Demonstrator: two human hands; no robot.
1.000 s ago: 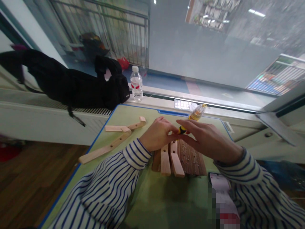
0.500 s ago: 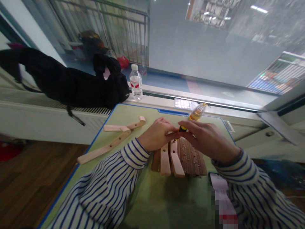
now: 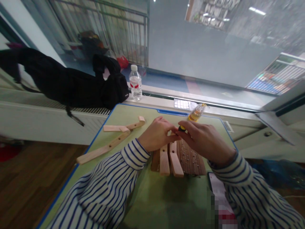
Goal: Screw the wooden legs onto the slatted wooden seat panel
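Observation:
My right hand (image 3: 205, 140) is closed around a small yellow-and-black screwdriver (image 3: 181, 128), its handle showing between thumb and fingers. Close against it, my left hand (image 3: 158, 135) has thumb and fingers pinched together; what they grip is hidden. Both hands are over the far end of two pale wooden pieces (image 3: 176, 162), which lie side by side on a brown ridged block (image 3: 192, 156) dotted with small screws or pins. Two more pale bent wooden strips with holes, a longer one (image 3: 103, 149) and a shorter one (image 3: 134, 125), rest left of my left hand.
The green table (image 3: 166, 197) has a blue rim. A clear bottle with a yellow label (image 3: 196, 113) lies at its far edge. On the sill stand a water bottle (image 3: 135, 84) and a black bag (image 3: 78, 86). A phone (image 3: 218, 190) lies by my right sleeve.
My right hand and the screwdriver have shifted very slightly left and the handle has tilted a little. My left thumb has moved slightly toward the right. The wooden pieces look unmoved.

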